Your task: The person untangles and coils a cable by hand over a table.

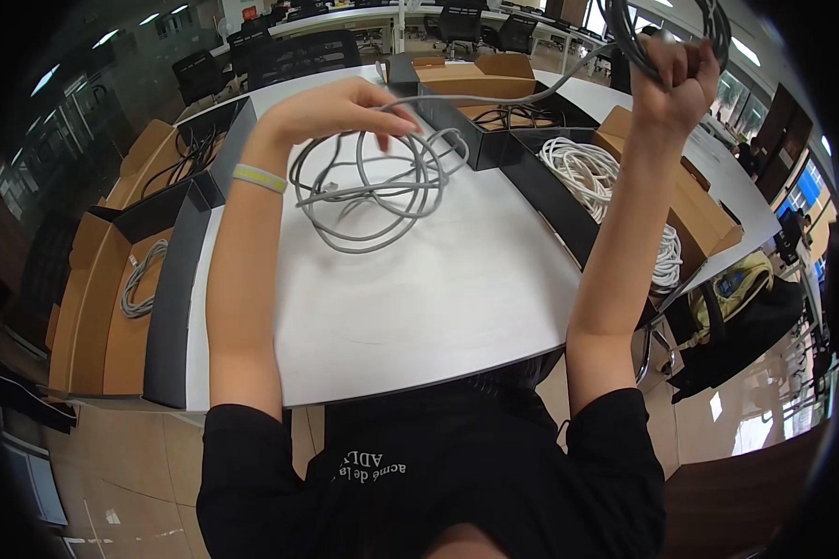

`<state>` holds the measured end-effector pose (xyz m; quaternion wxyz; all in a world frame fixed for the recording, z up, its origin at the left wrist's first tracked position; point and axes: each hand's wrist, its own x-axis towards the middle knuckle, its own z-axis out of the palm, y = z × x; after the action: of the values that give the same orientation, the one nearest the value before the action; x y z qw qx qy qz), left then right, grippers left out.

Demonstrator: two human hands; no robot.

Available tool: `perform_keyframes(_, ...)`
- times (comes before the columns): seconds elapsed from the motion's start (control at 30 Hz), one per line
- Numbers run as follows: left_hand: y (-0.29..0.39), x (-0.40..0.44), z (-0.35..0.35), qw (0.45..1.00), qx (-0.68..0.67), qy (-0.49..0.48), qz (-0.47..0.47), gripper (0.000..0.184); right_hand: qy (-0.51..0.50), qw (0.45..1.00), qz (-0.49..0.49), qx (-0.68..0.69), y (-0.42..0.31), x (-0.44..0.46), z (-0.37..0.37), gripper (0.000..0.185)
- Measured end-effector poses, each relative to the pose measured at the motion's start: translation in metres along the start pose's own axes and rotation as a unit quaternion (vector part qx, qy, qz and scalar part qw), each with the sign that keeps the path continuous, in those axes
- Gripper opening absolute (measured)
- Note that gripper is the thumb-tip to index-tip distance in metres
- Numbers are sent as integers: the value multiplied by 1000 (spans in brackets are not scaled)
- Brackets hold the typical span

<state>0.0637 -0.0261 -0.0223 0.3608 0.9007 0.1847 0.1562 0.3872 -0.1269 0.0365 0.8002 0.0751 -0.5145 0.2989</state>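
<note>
Loose loops of a grey cable (373, 244) lie on the white table. Just above their upper edge is my left hand (350, 110), its wrist bent, thumb and fingers apart around the cable; whether it touches the cable cannot be made out. Raised at the upper right, my right hand (676, 79) is closed round a dark grey cable coil (625, 37). A strand of grey cable (494, 99) stretches between the coil and the area by my left hand.
A box at the left holds a grey cable bundle (140, 279); another behind it holds black cables (191, 154). Right of the middle, boxes hold white cables (583, 172) and black cables (517, 116). A black bag (746, 321) is at the right.
</note>
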Motion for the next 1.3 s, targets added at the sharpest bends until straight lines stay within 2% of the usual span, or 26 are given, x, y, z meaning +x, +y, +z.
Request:
perform_keyframes(0.07,-10,-5,-15,1000,-26,3,1,31,14,996,32,86,-10,4,-14,33)
perform_keyframes(0.13,-20,-11,-26,999,-36,32,-21,33,20,995,21,95,-20,7,-25,31)
perform_keyframes(0.2,-46,-18,-42,995,5,90,-37,33,60,993,16,99,-38,14,-42,29)
perform_keyframes(0.27,-73,-23,-53,980,-5,189,-65,34,70,987,-12,142,-56,15,-56,28)
perform_keyframes(0.3,-86,-27,-59,965,-23,244,-94,36,128,986,-61,92,-67,16,-59,28)
perform_keyframes(0.37,-102,-39,-70,940,5,316,-129,38,179,974,-129,43,-84,10,-61,28)
perform_keyframes(0.43,-110,-46,-75,916,1,365,-165,38,187,972,-115,79,-91,8,-61,30)
perform_keyframes(0.5,-137,-46,-84,858,158,454,-182,42,205,969,-123,61,-93,10,-67,30)
perform_keyframes(0.53,-139,-52,-83,812,208,487,-246,47,188,971,-146,25,-94,10,-70,31)
perform_keyframes(0.57,-144,-56,-83,813,207,486,-245,47,188,971,-147,24,-95,7,-66,31)
perform_keyframes(0.63,-164,-71,-90,776,231,477,-343,48,233,954,-191,9,-93,3,-48,31)
perform_keyframes(0.67,-177,-79,-95,770,215,491,-347,47,233,953,-192,7,-93,4,-45,31)
perform_keyframes(0.77,-178,-85,-99,762,201,489,-374,40,211,962,-174,13,-89,2,-38,29)
perform_keyframes(0.83,-177,-82,-103,722,292,497,-383,38,159,975,-153,-5,-76,3,-29,29)
perform_keyframes(0.87,-169,-77,-105,722,293,496,-383,38,143,981,-131,10,-72,5,-28,29)
perform_keyframes(0.9,-151,-68,-104,765,299,479,-310,37,144,981,-131,10,-67,6,-27,29)
perform_keyframes(0.97,-110,-47,-92,832,298,437,-167,33,68,994,-68,55,-58,8,-28,30)
perform_keyframes(1.0,-85,-34,-77,857,293,413,-96,30,68,994,-68,55,-54,10,-30,30)
perform_keyframes(1.07,-30,-12,-34,919,258,297,-4,26,69,991,-106,46,-44,16,-36,29)
perform_keyframes(1.13,-15,16,5,952,170,223,121,22,69,990,-120,40,-40,11,-24,29)
perform_keyframes(1.2,2,32,37,951,161,205,168,20,161,974,-105,119,-35,-10,21,30)
perform_keyframes(1.23,10,37,48,942,161,215,201,20,159,975,-102,118,-32,-17,32,30)
perform_keyframes(1.3,23,42,62,920,173,231,266,18,77,981,-73,161,-29,-24,45,31)
